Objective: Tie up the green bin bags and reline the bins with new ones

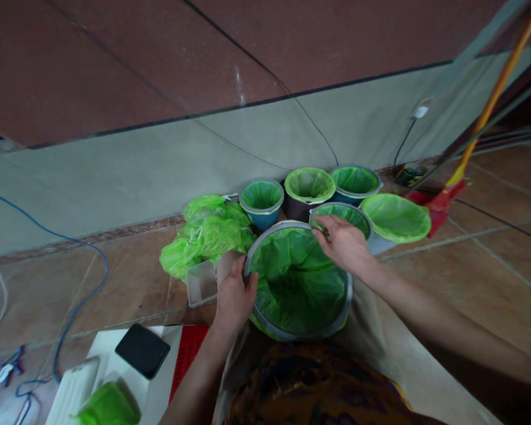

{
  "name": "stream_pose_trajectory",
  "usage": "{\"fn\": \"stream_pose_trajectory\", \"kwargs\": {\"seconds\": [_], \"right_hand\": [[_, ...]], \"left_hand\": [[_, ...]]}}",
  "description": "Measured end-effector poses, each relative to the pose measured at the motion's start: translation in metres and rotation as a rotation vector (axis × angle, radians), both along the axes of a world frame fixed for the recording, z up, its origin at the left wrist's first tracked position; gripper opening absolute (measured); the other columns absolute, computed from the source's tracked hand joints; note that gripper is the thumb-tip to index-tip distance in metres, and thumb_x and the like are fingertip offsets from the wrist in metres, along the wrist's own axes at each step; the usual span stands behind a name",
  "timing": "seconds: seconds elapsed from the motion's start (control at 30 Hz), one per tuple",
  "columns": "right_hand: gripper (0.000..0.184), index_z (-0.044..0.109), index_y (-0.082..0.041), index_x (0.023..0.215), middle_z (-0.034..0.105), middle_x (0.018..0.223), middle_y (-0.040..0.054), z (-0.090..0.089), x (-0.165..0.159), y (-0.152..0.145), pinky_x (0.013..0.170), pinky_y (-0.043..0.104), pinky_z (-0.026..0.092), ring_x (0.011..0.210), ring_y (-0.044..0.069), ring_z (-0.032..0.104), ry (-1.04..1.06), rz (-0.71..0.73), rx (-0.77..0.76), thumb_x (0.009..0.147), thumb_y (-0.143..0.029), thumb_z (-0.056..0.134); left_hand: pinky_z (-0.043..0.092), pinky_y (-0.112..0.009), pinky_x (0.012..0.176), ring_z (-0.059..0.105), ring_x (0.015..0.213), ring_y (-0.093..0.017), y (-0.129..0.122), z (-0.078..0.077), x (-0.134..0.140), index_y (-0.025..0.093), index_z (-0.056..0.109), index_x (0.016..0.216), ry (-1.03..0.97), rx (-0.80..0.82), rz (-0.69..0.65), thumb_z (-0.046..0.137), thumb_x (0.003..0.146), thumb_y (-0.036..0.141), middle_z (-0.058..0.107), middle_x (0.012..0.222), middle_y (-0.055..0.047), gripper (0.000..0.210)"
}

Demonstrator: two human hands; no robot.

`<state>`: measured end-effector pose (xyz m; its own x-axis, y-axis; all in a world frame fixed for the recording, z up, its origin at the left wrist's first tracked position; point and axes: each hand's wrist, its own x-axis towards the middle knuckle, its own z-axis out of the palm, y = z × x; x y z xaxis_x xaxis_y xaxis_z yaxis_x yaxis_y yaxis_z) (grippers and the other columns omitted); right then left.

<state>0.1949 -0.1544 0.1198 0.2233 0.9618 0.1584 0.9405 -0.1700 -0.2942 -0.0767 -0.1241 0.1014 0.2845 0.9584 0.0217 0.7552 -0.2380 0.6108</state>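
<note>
A round trash bin [350, 298] with a grey rim stands upright right in front of me, lined with a green plastic bag [292, 289]. My left hand [236, 289] is closed on the left side of its rim, the thumb on the inner side and the fingers outside. At the far right of the rim, my right hand [343, 242] has its thumb and fingers bent round the edge and the liner. The outer fingertips of both hands are partly hidden. Beyond my right hand sits a smaller lined bin [363, 216].
Several lined bins, among them a blue one [265, 221], stand along the wall. Knotted green bags [203, 236] and a clear plastic box [201, 286] lie to the left. A phone [142, 350] rests on a white surface. A red broom [446, 203] leans at right; a blue cable [84, 289] crosses the floor.
</note>
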Motion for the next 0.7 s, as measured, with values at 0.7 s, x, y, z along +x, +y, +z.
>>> {"fn": "stream_pose_trajectory", "kwargs": {"seconds": [0.7], "right_hand": [[0.046,0.049,-0.009,0.135,0.072,0.105,0.0165,-0.002,0.016,-0.033,0.076,0.032,0.049,0.092,0.027,0.069,0.005,-0.174,-0.193,0.094,-0.03,0.05]], "left_hand": [[0.031,-0.057,0.113,0.038,0.139,-0.035,0.025,0.043,0.072,0.013,0.046,0.142,0.468,0.409,-0.236,0.057,0.089,0.027,0.04,0.153,-0.02,0.056]]}}
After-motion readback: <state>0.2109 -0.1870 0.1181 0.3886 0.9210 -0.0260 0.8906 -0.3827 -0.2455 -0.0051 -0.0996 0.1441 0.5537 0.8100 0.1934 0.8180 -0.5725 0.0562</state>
